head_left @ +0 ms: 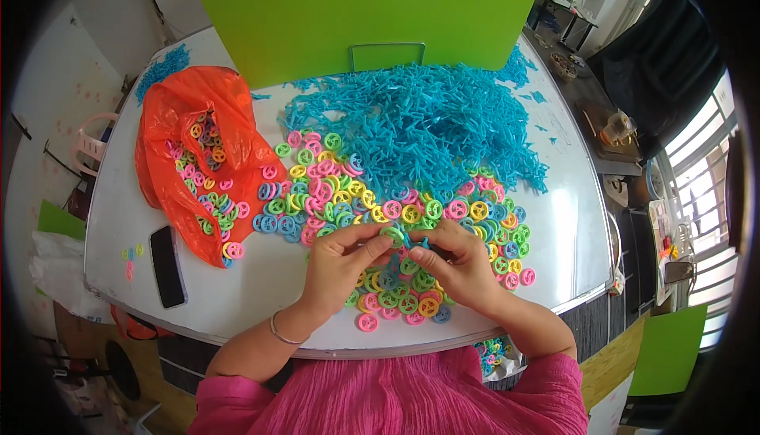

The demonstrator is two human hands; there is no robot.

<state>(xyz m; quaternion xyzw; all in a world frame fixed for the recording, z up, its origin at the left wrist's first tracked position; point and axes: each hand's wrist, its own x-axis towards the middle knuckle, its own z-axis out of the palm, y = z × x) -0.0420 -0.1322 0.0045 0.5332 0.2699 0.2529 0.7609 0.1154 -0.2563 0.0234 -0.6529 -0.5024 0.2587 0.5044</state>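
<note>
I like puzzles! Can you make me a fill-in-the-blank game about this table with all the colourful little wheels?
1. The bag lying open on the table is coloured ____.
2. The big heap of thin plastic sticks is coloured ____.
3. The flat black thing beside the bag is a ____.
4. The left hand pinches a little wheel that is coloured ____.

Missing words: orange; blue; phone; green

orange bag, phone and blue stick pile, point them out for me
orange bag [170, 122], head view, upper crumpled plastic
phone [167, 265], head view, middle of dark screen
blue stick pile [419, 126], head view, centre of heap
</note>
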